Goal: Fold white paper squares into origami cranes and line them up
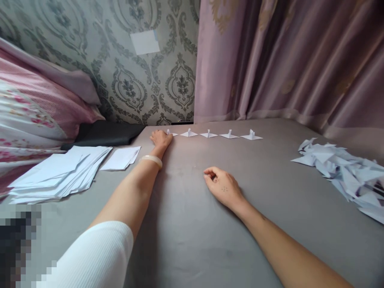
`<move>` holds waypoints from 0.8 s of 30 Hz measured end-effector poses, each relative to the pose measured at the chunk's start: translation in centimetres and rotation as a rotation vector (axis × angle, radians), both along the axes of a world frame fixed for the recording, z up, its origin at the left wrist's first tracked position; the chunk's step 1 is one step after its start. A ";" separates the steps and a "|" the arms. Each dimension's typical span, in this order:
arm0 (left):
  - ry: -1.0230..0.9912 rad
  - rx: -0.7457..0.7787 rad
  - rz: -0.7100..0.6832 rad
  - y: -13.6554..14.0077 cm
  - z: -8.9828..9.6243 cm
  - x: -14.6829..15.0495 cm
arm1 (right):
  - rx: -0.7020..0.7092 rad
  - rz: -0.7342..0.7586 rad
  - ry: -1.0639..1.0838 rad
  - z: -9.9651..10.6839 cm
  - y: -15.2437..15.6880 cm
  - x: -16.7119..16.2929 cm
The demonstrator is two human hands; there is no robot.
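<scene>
My left hand (161,138) reaches to the far end of the row, its fingers closed around the left side of a white folded paper crane (169,133), which they partly hide. To the right of that one, more paper cranes stand in a line with flat pointed wings and upright middles: one (189,133) nearest, then several others out to the last crane (252,135). Nearer to me, my right hand (223,186) hovers over or rests on the grey sheet, fingers curled in toward the thumb. Nothing shows in it.
A large stack of white paper sheets (60,172) and a smaller paper stack (121,158) lie on the left. Behind them is a black flat item (111,134). A heap of folded white paper (339,166) lies on the right. Wall and curtain (228,60) bound the back.
</scene>
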State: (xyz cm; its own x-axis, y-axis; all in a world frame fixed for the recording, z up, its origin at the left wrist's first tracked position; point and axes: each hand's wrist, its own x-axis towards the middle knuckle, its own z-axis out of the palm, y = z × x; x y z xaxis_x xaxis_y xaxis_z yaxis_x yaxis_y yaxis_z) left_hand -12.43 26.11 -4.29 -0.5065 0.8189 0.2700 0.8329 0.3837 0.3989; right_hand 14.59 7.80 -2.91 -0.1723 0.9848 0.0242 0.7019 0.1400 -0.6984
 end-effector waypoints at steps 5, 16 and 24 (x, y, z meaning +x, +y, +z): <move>-0.063 0.014 0.063 -2.2 0.9 0.0 | 0.084 0.017 -0.015 -0.8 0.1 0.2; -0.063 -0.163 -0.236 -16.3 4.1 1.6 | 0.255 0.333 -0.127 -0.7 -0.5 1.5; -0.056 -0.317 -0.537 -25.2 4.3 0.6 | 0.287 0.439 -0.270 0.5 -10.0 7.5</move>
State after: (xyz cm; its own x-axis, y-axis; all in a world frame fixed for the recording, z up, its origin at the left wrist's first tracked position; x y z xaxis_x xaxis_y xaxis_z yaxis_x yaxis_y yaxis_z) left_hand -11.84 0.88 -0.03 -0.0079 0.9990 -0.0429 0.9235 0.0238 0.3830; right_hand 22.07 -2.19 -2.39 -0.5993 0.7806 0.1775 0.6834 0.6143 -0.3944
